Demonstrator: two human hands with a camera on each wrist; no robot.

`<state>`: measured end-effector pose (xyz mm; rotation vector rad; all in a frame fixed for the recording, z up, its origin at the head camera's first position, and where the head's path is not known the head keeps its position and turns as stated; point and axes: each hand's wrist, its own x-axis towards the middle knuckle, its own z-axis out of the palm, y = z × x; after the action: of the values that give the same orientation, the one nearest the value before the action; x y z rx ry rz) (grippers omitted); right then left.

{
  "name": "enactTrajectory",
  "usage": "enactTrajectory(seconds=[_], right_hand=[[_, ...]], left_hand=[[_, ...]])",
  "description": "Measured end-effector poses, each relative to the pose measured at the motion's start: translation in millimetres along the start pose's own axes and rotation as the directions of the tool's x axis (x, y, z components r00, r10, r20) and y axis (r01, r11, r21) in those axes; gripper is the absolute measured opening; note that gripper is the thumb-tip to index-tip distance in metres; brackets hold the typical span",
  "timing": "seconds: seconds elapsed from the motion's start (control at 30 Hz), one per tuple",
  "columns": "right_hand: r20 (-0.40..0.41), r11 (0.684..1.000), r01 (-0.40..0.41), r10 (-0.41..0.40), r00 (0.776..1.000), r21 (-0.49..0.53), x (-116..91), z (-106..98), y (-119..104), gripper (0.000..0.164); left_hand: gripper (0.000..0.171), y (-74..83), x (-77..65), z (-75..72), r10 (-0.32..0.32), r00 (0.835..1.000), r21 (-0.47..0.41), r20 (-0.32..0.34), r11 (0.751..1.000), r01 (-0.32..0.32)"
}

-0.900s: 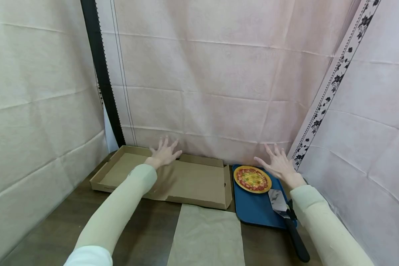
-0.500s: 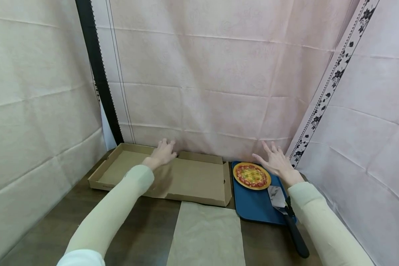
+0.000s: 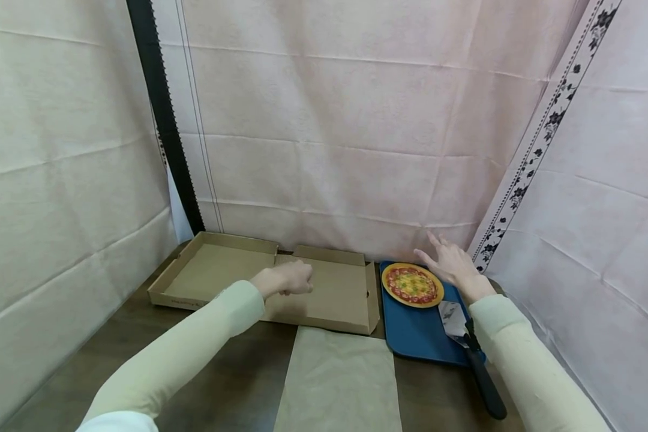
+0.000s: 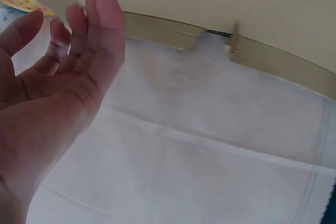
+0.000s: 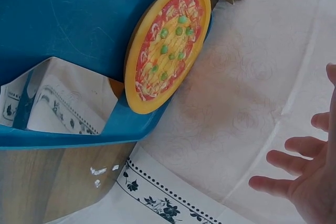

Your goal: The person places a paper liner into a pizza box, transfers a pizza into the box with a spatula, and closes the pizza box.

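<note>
My left hand [image 3: 286, 279] hovers over the middle of an open cardboard pizza box [image 3: 324, 288]. Its fingers bend loosely and hold nothing, as the left wrist view shows of the same hand [image 4: 63, 77]. At the right, my right hand [image 3: 447, 261] hangs above the back of a blue tray [image 3: 416, 339], fingers spread. On that tray lies a small pizza [image 3: 413, 285] with a yellow crust, also a pizza [image 5: 168, 48] in the right wrist view. A pizza server [image 3: 483, 381] with a black handle leans its metal blade [image 5: 71, 98] on the tray beside it.
A sheet of brown paper [image 3: 340, 384] lies on the dark wooden table [image 3: 227, 372] in front of the box. Pale cloth curtains [image 3: 324, 132] hang close behind and at both sides. The box's low walls stand up around its edges.
My left hand has swung right and nearer over the box, its spread fingers now bent. The right hand keeps its place above the tray, its fingers slightly lower. The box, pizza and server lie still.
</note>
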<state>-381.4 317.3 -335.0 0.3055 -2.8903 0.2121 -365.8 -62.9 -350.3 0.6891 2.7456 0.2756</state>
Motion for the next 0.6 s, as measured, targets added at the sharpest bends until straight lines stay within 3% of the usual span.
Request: enactTrajectory(seconds=[0.2, 0.3, 0.43, 0.6], right_hand=[[-0.021, 0.999, 0.035, -0.035, 0.999, 0.005, 4, -1, -2, 0.073], [-0.029, 0.999, 0.046, -0.046, 0.999, -0.004, 6, 0, -2, 0.07], [-0.032, 0.999, 0.039, -0.04, 0.999, -0.026, 6, 2, -1, 0.067], [-0.043, 0.998, 0.034, -0.037, 0.998, -0.052, 6, 5, 1, 0.068]], left_hand=[[0.026, 11.1, -10.2, 11.3, 0.03, 0.989, -0.024, 0.146, 0.999, -0.027], [0.031, 14.2, -12.6, 21.8, 0.037, 0.986, 0.025, 0.165, 0.999, -0.042], [0.036, 23.6, -14.4, 38.2, 0.06, 0.99, 0.144, 0.125, 0.987, -0.078], [0.027, 40.0, -13.2, 58.2, 0.082, 0.996, 0.295, 0.033, 0.951, -0.088]])
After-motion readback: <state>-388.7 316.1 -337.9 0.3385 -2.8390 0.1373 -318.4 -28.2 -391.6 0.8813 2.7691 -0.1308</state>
